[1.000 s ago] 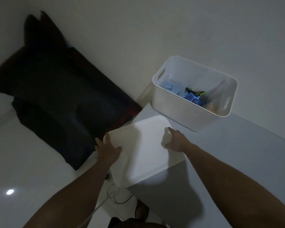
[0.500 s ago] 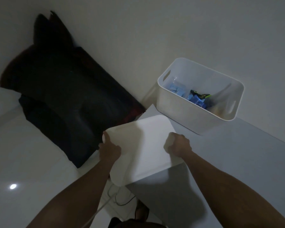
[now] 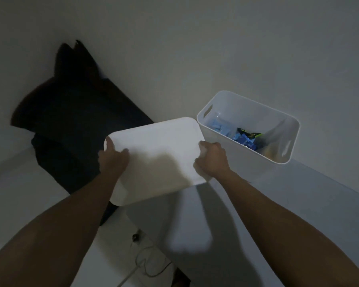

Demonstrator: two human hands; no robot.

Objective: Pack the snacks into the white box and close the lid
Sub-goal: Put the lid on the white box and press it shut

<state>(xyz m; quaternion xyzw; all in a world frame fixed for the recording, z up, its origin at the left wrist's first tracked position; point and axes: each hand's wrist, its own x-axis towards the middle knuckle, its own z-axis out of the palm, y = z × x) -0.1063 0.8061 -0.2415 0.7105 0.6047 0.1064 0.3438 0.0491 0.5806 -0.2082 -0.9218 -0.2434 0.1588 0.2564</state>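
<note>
Both hands grip white lid (image 3: 160, 158), smooth flat rectangle with rounded corners, held in air just left of white box (image 3: 243, 162). Left hand (image 3: 113, 159) clasps left edge, thumb on top; right hand (image 3: 212, 159) curls round right edge. Box: smooth plastic, cut-out handles, on grey table (image 3: 298, 204). Glossy blue snack packets (image 3: 244, 138) inside. Dark cloth heap (image 3: 71, 125) at left.
</note>
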